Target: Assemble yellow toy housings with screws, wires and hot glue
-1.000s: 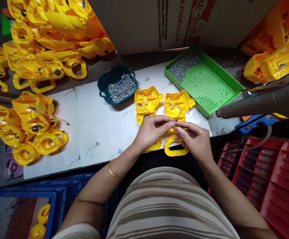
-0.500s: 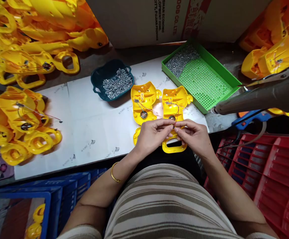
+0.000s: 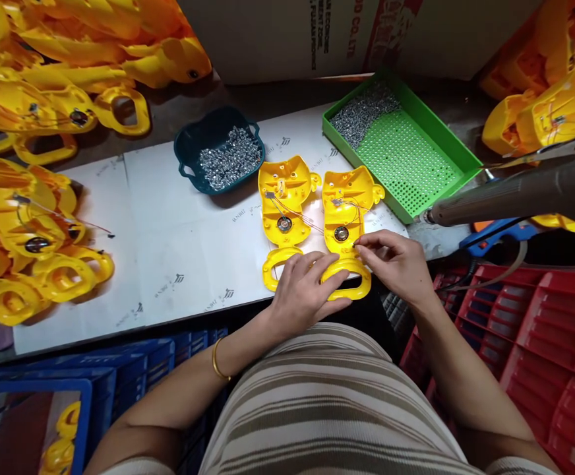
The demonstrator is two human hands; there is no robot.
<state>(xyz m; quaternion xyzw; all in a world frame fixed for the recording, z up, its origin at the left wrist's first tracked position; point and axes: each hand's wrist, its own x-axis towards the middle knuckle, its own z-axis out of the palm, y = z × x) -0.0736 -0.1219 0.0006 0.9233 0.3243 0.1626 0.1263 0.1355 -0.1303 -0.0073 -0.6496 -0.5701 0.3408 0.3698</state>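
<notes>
Two yellow plastic toy shell halves lie side by side, hollow side up: a left shell (image 3: 287, 175) and a right shell (image 3: 349, 181). Each has a round speaker, thin wires and a looped handle. My right hand (image 3: 391, 264) pinches a thin wire (image 3: 363, 221) of the right shell near its dark end, just below the speaker (image 3: 341, 233). My left hand (image 3: 304, 287) has its fingers spread, over the handles of both shells, thumb and fingers by the right handle (image 3: 359, 290). Whether it presses on them I cannot tell.
A dark teal basket (image 3: 183, 148) and a green perforated tray (image 3: 430, 142) hold small screws. Yellow shells (image 3: 45, 218) are heaped at left and at right (image 3: 529, 125). An electric screwdriver (image 3: 505, 191) juts in from the right. Blue crates (image 3: 134, 369) and red crates (image 3: 529, 330) stand below.
My hands have parted. The left hand has let go of the wire, opened and moved down onto the handles. The right hand still pinches the wire, now nearer the right shell's edge.
</notes>
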